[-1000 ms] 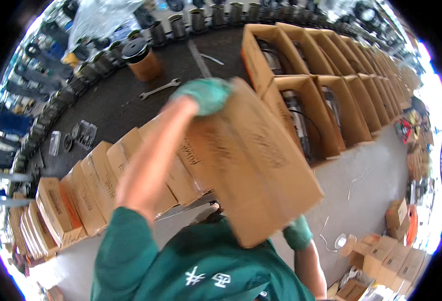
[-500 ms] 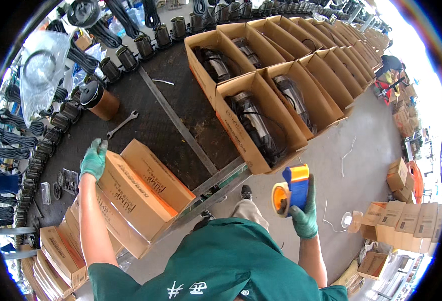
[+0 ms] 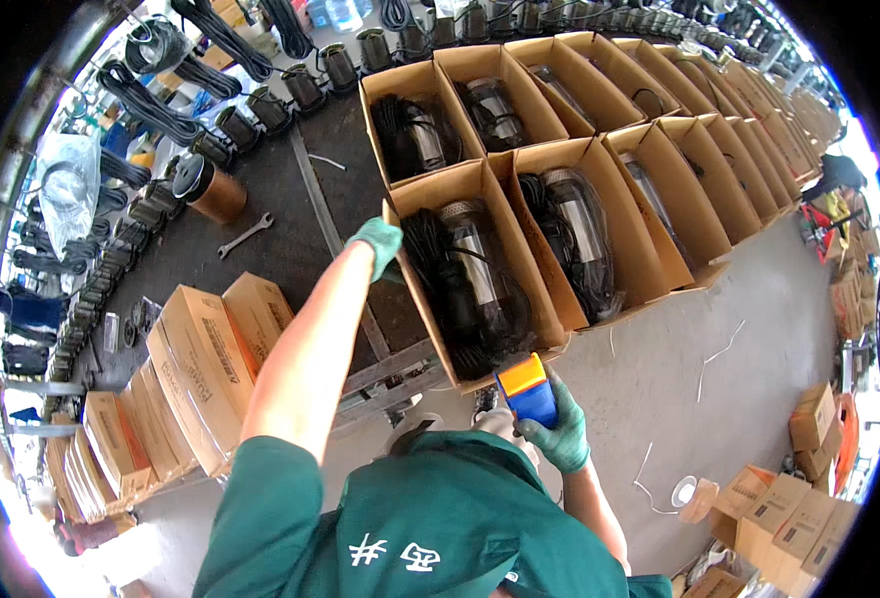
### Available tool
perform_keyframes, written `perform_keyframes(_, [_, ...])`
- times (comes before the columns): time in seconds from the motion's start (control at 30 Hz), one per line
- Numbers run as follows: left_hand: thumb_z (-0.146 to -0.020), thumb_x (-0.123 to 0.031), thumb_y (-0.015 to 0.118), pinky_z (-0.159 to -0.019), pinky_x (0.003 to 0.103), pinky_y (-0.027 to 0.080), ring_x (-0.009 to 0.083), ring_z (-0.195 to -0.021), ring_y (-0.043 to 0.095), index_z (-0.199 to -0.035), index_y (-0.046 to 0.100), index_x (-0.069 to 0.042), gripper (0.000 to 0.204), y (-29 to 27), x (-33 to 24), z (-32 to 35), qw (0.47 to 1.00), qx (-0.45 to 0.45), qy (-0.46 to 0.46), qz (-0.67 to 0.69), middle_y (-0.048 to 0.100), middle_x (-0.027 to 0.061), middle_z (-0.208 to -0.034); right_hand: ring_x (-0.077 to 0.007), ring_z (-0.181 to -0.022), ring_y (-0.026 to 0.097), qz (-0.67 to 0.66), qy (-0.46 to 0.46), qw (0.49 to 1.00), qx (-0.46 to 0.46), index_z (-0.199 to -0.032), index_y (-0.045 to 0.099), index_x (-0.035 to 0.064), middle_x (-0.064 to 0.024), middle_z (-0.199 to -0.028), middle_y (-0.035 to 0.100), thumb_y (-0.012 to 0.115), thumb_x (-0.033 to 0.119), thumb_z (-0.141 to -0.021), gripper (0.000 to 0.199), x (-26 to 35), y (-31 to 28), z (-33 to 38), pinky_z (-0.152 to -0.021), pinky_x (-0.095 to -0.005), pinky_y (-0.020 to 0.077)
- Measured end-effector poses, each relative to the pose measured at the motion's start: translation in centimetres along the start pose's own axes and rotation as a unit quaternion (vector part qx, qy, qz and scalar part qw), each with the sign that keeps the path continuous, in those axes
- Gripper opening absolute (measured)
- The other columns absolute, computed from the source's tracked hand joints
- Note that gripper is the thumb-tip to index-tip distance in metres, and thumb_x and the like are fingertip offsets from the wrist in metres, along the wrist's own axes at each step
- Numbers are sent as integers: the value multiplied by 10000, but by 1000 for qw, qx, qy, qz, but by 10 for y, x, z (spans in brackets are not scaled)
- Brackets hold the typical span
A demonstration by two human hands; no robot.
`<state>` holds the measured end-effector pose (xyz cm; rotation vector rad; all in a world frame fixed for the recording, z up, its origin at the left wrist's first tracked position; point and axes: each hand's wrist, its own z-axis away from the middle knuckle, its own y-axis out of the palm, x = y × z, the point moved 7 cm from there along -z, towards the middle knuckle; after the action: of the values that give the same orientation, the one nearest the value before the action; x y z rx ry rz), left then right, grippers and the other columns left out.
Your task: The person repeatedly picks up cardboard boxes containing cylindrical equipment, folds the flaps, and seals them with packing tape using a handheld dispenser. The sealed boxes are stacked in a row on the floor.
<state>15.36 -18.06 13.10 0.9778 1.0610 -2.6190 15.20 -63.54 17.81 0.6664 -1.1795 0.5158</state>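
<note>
My left hand (image 3: 376, 245), in a green glove, is at the upper left edge of the nearest open cardboard box (image 3: 422, 299), its fingers closed at the wall. Inside this box lie a metal cylindrical pump (image 3: 475, 261) and a coiled black cable (image 3: 430, 249), partly under clear plastic. My right hand (image 3: 562, 431), also gloved, grips a tape dispenser (image 3: 529, 392) with a blue body and an orange-yellow top. The dispenser is close to the box's near corner; its tape roll is hidden from this angle.
More open boxes (image 3: 584, 234) stand in two rows to the right and far side. Closed cartons (image 3: 195, 349) line up at the left. On the dark bench lie a wrench (image 3: 246, 235) and a brown canister (image 3: 210, 189). Motor housings and cables border the bench's far left.
My left hand has left the closed carton and moved right to the open box. My right hand has brought the tape dispenser lower and left, near that box. The view has shifted.
</note>
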Motion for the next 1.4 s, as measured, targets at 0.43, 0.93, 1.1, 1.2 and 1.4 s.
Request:
perform_keyframes(0.43, [-988, 3, 594, -1120, 352, 457, 263, -1278, 609, -1536, 492, -61, 561, -55, 101, 159, 927, -175, 71, 326, 626, 184, -1419, -192, -1138, 645, 42, 15, 977, 209, -1598, 397, -9, -142, -1337, 652, 925, 312, -836, 981, 24, 19, -60, -970, -359, 553])
perform_keyframes(0.93, [-917, -571, 713, -1068, 469, 505, 433, -1254, 617, -1343, 656, 5, 719, -38, -22, 132, 818, 316, 232, -421, 641, 267, -1357, -161, -1196, 624, 38, 50, 979, 192, -1598, 408, 31, -88, -1329, 655, 838, 216, -928, 818, 0, 74, -98, -1025, -347, 539])
perform_keyframes(1.1, [-833, -529, 820, -1080, 457, 520, 378, -1269, 622, -1381, 643, -18, 770, -39, -9, 134, 745, 282, 284, -534, 585, 198, -1437, -161, -1196, 627, 47, 70, 977, 195, -1594, 421, 33, -91, -1359, 649, 832, 173, -932, 791, 10, 78, -103, -1052, -353, 534])
perform_keyframes(1.2, [-905, -496, 759, -940, 450, 568, 354, -1092, 699, -1173, 767, -52, 519, -27, -19, 110, 771, 254, 277, -513, 717, 153, -1181, -172, -1187, 641, 43, 28, 981, 186, -1575, 452, 31, -105, -1370, 648, 847, 171, -916, 780, 8, 75, -109, -1057, -356, 538])
perform_keyframes(1.4, [-893, -457, 757, -1123, 515, 435, 392, -1315, 571, -1251, 698, -58, 538, -25, -13, 93, 842, -14, 361, -401, 628, 185, -1388, -157, -1121, 670, 11, -136, 989, 55, -1534, 506, 26, -89, -1313, 682, 823, 327, -938, 739, 125, 38, -151, -963, -319, 575])
